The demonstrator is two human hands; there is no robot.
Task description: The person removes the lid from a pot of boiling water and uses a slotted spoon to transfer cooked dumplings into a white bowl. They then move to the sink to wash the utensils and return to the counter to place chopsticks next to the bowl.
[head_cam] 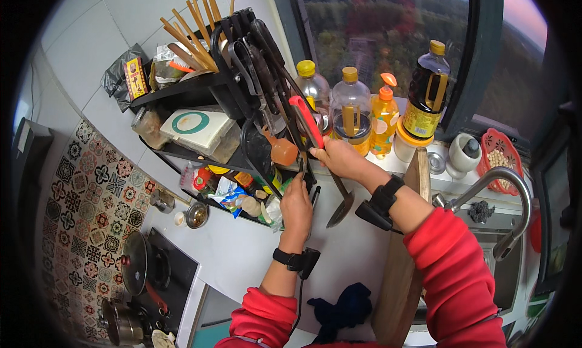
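My right hand [348, 161] grips the lower end of a red handle [307, 120]. Below that hand a metal shaft runs down to a broad turner or ladle head [341, 210], apparently part of the same utensil. My left hand [298, 207] is raised beside the rack, its fingertips closed around the end of a thin metal utensil [303, 162]; most of that piece is hidden. Close to it, an orange plastic scoop [283, 151] hangs from the black rack [191, 154]. Several dark-handled utensils [259, 61] crowd the rack's side.
A wooden board [402, 261] stands on edge under my right forearm, left of the sink faucet [489, 177]. Bottles [350, 107] line the windowsill. A dark cloth [343, 307] lies on the white counter [245, 257]. The cooktop [175, 275] holds a lidded pan [135, 261].
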